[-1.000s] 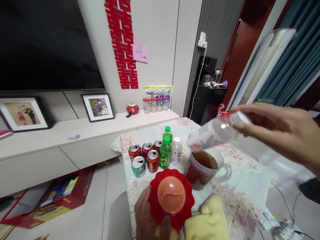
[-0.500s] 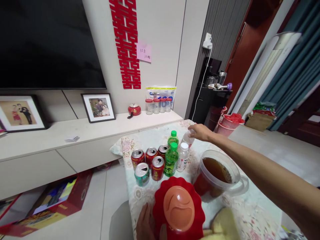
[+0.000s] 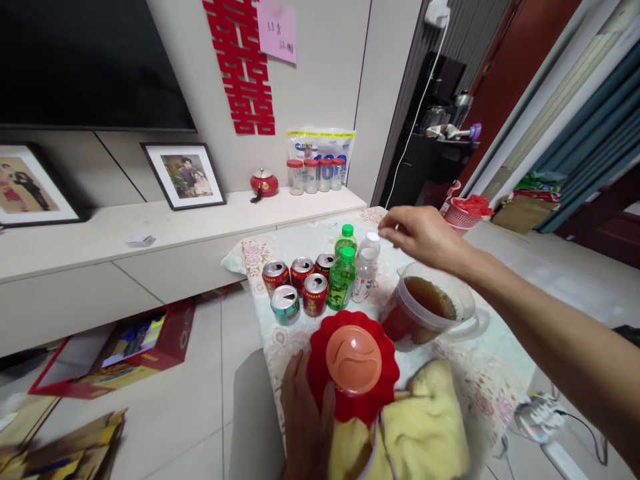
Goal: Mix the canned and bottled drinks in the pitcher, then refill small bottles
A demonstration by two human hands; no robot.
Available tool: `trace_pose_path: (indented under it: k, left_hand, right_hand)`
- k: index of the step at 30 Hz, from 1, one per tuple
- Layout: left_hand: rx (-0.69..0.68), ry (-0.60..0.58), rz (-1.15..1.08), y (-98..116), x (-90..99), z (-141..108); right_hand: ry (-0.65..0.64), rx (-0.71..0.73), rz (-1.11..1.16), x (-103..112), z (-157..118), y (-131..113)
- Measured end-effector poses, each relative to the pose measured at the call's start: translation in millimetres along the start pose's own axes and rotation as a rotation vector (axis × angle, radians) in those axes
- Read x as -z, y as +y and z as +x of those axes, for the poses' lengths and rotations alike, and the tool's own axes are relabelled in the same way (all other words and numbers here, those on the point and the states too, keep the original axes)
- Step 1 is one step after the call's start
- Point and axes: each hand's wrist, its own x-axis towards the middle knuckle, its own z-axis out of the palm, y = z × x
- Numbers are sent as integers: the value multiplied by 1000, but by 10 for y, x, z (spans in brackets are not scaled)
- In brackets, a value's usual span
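My left hand [image 3: 306,407] grips the left edge of a red scalloped dish [image 3: 320,357] with an orange centre. My right hand [image 3: 407,233] hangs just right of a white-capped clear bottle [image 3: 371,241], fingers curled, with nothing visible in them. Another clear bottle [image 3: 365,280] stands in front of it, beside two green-capped bottles [image 3: 343,283] [image 3: 346,239]. Left of these, several red cans [image 3: 315,297] and a teal can [image 3: 285,305] stand grouped. A clear pitcher of brown liquid [image 3: 427,303] stands below my right forearm. A yellow cloth [image 3: 420,427] lies by the dish.
Behind the table [image 3: 280,343] runs a white cabinet [image 3: 195,230] with photo frames [image 3: 186,177], a red pot [image 3: 264,183] and red-lidded jars [image 3: 311,177]. An open red box [image 3: 165,347] lies on the floor at left. A power strip [image 3: 543,417] is at lower right.
My right hand has come away from the clear bottle, which now stands upright behind the other clear one. The view has tilted down, showing more of the yellow cloth.
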Motion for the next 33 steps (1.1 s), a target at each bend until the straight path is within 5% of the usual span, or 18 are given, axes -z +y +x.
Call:
trace_pose_path:
  k: [2,4,7,11,16,20,25,30,33]
  left_hand:
    - [-4,-13,1,-7,12,-4]
    - [4,1,-9,-5,22,-8]
    - [15,-3,-20,17,46,-15]
    - [45,-33,-43,54,79,-22]
    - [82,-22,-113,64,91,-37]
    - [147,10,-209,59,100,-46]
    - [298,48,-280,39,108,-33]
    - [366,4,-309,33,101,-23]
    - [368,7,-312,-19,80,-28]
  right_hand:
    - [-49,226,197,-79,-442,-281]
    - [-273,326,244,-335,-819,-518]
    - [-483,126,100,-865,-1118,-692]
    - [-466,-14,75,-1399,-1154,-668]
    - [-430,-29,156,-1723,-1166,-583]
    - [-363,-62,295,-1742,-1217,-518]
    - [-277,-74,588,-1508,-1349,-432]
    - [-333,-158,1348,-1307,-1475,-436]
    - [-277,-179,1464,-1128,-1503,-466]
